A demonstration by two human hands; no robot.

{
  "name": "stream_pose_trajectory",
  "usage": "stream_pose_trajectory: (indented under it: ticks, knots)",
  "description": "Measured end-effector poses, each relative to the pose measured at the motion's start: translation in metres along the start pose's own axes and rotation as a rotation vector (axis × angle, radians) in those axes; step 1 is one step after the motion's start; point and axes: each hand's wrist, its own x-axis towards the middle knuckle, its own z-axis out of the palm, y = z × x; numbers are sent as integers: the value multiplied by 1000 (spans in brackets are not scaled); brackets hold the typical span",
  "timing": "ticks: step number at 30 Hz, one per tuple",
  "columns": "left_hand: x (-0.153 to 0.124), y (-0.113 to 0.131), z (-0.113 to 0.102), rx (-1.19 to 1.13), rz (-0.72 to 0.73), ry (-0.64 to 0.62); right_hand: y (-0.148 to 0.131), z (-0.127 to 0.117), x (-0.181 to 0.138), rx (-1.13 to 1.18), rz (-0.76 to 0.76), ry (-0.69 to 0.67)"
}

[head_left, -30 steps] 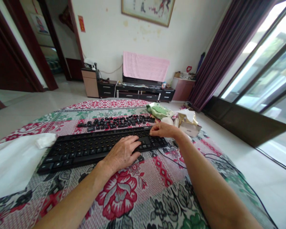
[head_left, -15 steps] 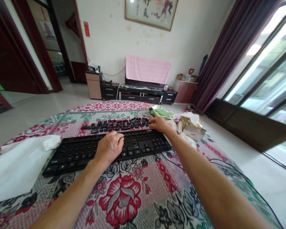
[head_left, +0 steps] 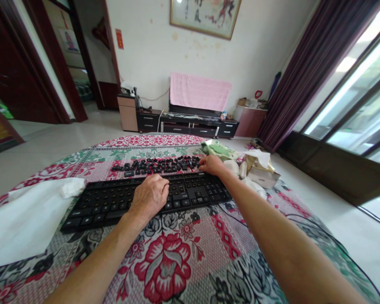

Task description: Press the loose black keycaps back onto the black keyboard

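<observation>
A black keyboard [head_left: 107,200] lies across the flowered cloth [head_left: 171,270], with many of its keycaps taken off. The loose black keycaps [head_left: 155,164] lie in a row just beyond it. My left hand [head_left: 148,195] rests on the keyboard's middle with the fingers curled down on it. My right hand [head_left: 211,164] reaches to the right end of the keycap row, its fingers closed at the caps; what they pinch is hidden.
A white sheet with a crumpled tissue [head_left: 71,187] lies at the left. A green packet [head_left: 217,148], a tissue box [head_left: 261,173] and small white items sit at the right. The keyboard's cable [head_left: 291,217] runs off right. A TV stand [head_left: 196,124] is beyond.
My left hand slid left from the keyboard's right part to its middle. My right hand moved off the keyboard's far edge to the right end of the keycap row.
</observation>
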Motion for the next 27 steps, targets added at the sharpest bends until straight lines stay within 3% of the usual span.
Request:
stream_pose_trajectory:
  ticks: [19,24,27]
  knots:
    - [0,0,-1,-7,11,-3,-1,-5,-3,115,31,36]
    - [0,1,-1,7,18,-5,2,-22,-22,250,0,70]
    - [0,1,-2,11,21,-4,1,-30,-39,402,-78,-14]
